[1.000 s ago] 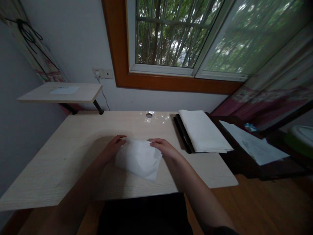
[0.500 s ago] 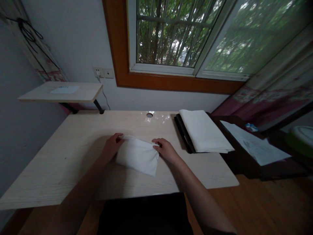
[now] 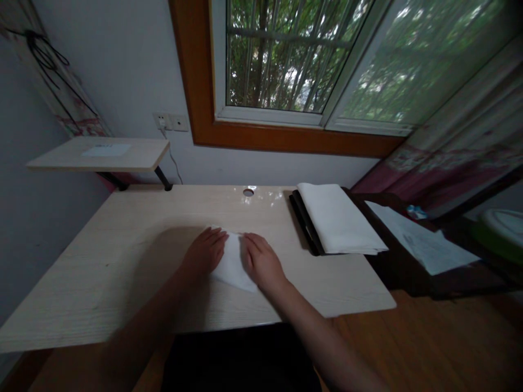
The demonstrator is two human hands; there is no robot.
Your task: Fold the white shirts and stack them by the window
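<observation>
A folded white cloth (image 3: 236, 267) lies on the light wooden desk in front of me, with both hands resting on it. My left hand (image 3: 205, 251) covers its left part, palm down, fingers laid out flat toward the top edge. Over the right part lies my right hand (image 3: 262, 260), its fingers also stretched forward along the cloth. Only the middle strip and the near corner of the cloth show between them; the rest is hidden under the hands.
A white folded sheet (image 3: 341, 220) lies on a black flat item (image 3: 304, 224) at the desk's right. A small raised shelf (image 3: 143, 155) stands at the back left. Beyond the right edge, a paper (image 3: 420, 237) lies on a dark surface. The desk (image 3: 81, 283) has a round cable hole (image 3: 248, 193).
Both hands have moved inward over the cloth, from gripping its far corners to lying flat on top. Less of the cloth shows now.
</observation>
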